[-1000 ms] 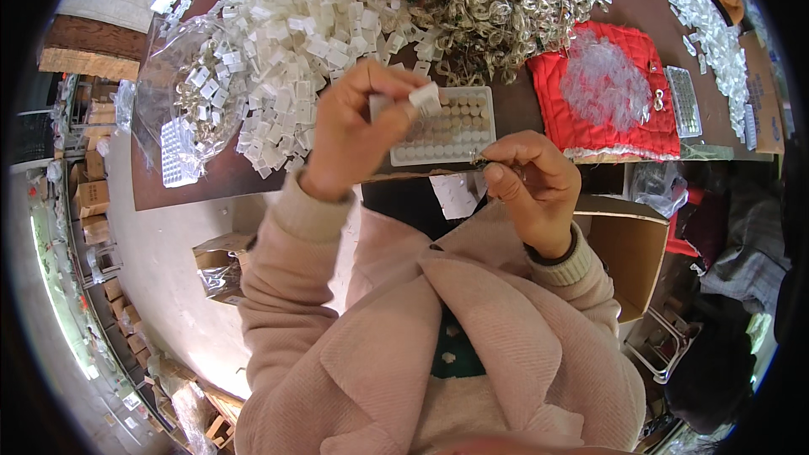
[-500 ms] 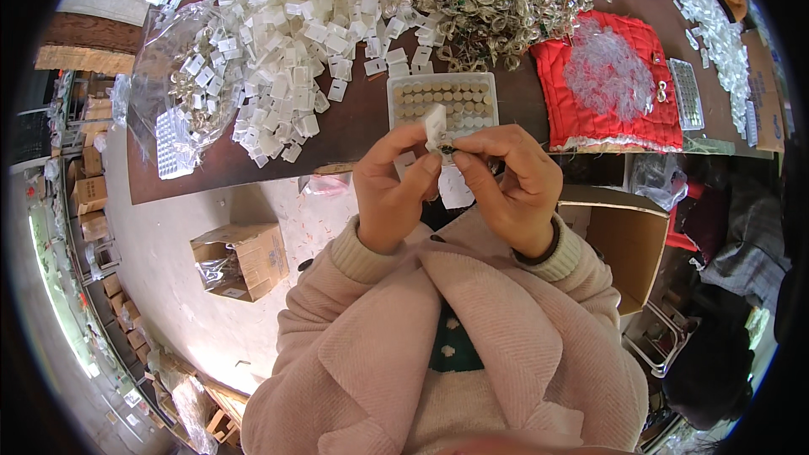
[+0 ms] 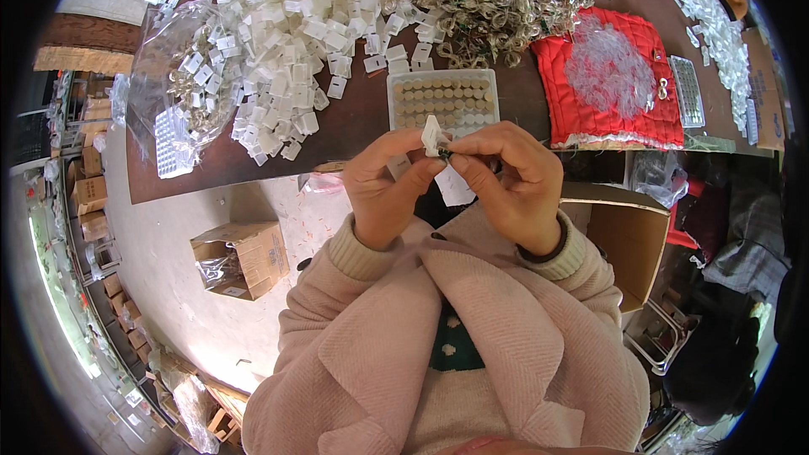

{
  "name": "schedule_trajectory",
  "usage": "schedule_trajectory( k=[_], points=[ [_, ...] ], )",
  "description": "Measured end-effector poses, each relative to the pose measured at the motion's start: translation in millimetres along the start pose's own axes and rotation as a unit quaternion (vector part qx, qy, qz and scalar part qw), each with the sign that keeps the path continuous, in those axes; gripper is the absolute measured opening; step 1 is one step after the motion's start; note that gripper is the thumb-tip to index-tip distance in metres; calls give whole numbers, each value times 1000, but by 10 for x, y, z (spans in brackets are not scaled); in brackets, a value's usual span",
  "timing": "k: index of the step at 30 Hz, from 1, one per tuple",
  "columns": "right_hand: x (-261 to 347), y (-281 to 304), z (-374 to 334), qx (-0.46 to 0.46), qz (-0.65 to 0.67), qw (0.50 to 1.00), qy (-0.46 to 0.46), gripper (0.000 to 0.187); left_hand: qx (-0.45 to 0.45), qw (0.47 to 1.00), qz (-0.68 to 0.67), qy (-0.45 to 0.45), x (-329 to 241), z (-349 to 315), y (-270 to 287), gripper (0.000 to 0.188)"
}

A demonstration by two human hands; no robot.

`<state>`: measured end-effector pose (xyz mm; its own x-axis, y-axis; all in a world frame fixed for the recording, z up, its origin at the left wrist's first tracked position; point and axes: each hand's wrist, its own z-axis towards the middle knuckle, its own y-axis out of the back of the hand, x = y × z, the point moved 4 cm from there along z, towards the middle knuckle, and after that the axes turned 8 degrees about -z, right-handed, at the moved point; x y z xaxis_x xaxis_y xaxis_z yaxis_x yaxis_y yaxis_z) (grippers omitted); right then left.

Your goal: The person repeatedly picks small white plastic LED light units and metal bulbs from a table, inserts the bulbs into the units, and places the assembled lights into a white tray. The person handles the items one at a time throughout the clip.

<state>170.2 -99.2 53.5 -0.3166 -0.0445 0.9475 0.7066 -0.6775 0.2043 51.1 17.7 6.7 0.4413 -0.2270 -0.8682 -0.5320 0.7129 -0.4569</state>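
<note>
Just this side of the white disc tray [image 3: 494, 103], L hand [image 3: 381, 187] pinches a white card [image 3: 431, 132], R hand [image 3: 516, 181] a tiny dark pc [image 3: 443, 153]; they've just met, prob. fitting now.

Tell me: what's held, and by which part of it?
Left grip: a white card, by its lower end. Right grip: something tiny, dark; which part is hidden.

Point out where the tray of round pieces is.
In the head view, the tray lies on the brown table near its front edge, just beyond the left hand and right hand, left of the red cloth.
</note>
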Motion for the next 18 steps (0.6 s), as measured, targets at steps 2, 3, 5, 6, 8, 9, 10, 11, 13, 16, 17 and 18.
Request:
schedule_trajectory(
  k=[2,3,5,6,8,9,10,11,13,16,17,18],
  points=[
    [-52,-11,-11,20,58,997,-51,19,-3,1000,8,-29,1,-8,25,34],
    [-64,-23,-14,33,86,994,-57,21,-4,999,12,-45,-2,-14,36,35],
    [-86,-55,-16,60,144,985,-69,23,-26,999,-19,-34,15,-30,67,35],
    [-76,-57,-12,55,122,990,-45,25,-32,998,-40,-31,21,-35,72,35],
    [-45,-71,-9,42,79,996,2,28,-52,997,-38,-40,27,-43,62,33],
    [-37,-81,-15,34,58,998,9,28,-64,996,-39,-43,33,-44,46,33],
    [-25,-93,-25,21,39,999,16,28,-78,995,-56,-36,45,-53,23,31],
    [-13,-105,-35,13,17,1000,23,28,-96,992,-72,-27,61,-63,-3,30],
    [-9,-110,-41,1,-6,999,31,29,-125,989,-80,-17,76,-87,-58,29],
    [-51,-150,-48,-21,24,999,-3,29,-145,988,-53,-24,68,-111,-109,27],
    [-68,-163,-52,-32,46,998,-19,29,-143,988,-43,-30,64,-117,-119,27],
    [-77,-171,-48,-36,55,998,-23,29,-147,988,-23,-31,67,-125,-117,26]
  ],
)
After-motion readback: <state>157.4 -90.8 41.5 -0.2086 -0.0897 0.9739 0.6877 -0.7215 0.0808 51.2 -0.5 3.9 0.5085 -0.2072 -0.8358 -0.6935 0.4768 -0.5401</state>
